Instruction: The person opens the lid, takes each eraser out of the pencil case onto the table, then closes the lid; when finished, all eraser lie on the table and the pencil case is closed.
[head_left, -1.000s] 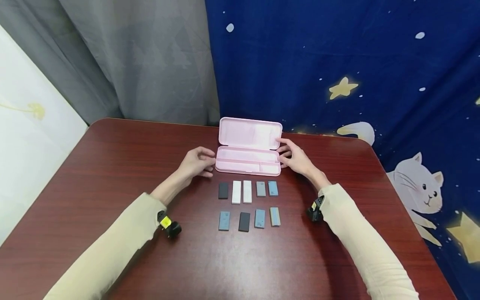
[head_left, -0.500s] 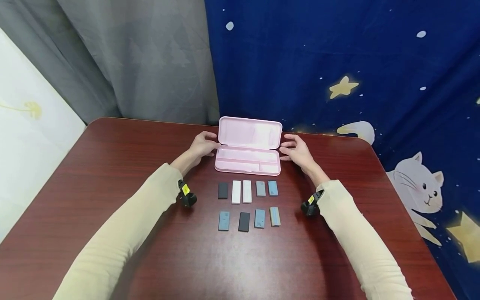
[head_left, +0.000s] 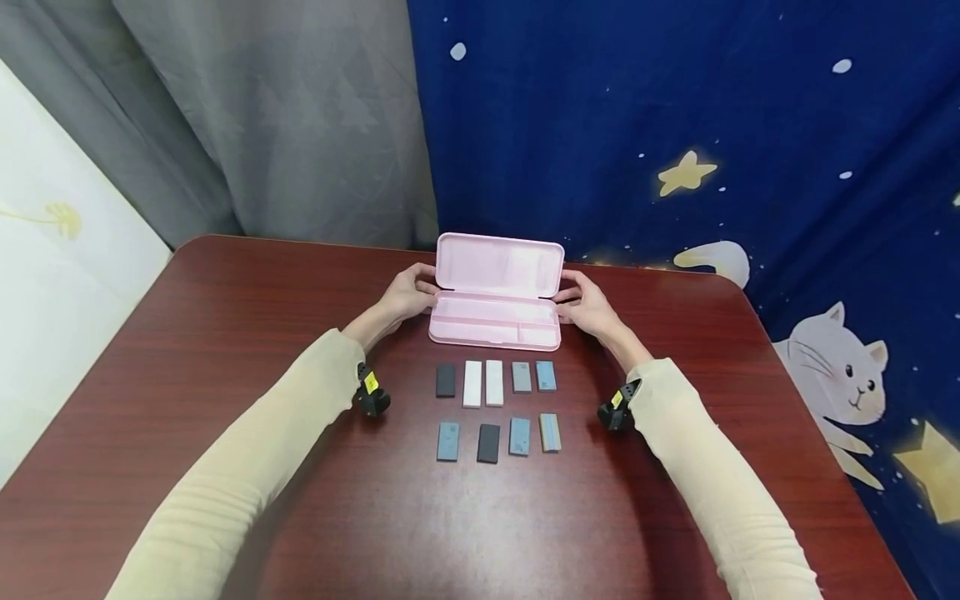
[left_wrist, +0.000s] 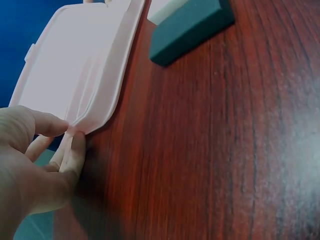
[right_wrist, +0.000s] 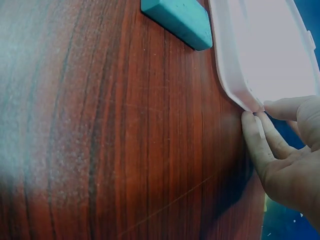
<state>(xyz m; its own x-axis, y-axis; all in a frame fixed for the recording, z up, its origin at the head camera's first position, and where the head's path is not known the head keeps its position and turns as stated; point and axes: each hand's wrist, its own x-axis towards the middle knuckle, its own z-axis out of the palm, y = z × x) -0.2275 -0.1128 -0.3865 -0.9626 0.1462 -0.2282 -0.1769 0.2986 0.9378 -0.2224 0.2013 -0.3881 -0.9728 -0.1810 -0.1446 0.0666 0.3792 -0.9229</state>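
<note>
A pink pencil case (head_left: 480, 332) lies with its lid (head_left: 498, 265) raised at the back of the table; its tray has a long section and two smaller front ones. At its left end, near the hinge, my left hand (head_left: 408, 293) pinches the edge between thumb and fingers, which the left wrist view shows close up. My right hand (head_left: 588, 308) grips the opposite end in the same way, thumb (right_wrist: 282, 108) on the rim. In front lie two rows of small eraser-like blocks, among them a white block (head_left: 472, 384), a dark block (head_left: 488, 444) and a blue block (head_left: 546, 377).
The dark red wooden table (head_left: 360, 517) spreads out around the case and blocks. A grey curtain (head_left: 315, 125) and a blue curtain with stars (head_left: 600, 100) hang behind its far edge. A white patterned surface (head_left: 60, 275) stands at the left.
My left hand has moved back and right along the case's left end toward the hinge. My right hand drew slightly off the right end, then came back to it. The blocks have stayed put.
</note>
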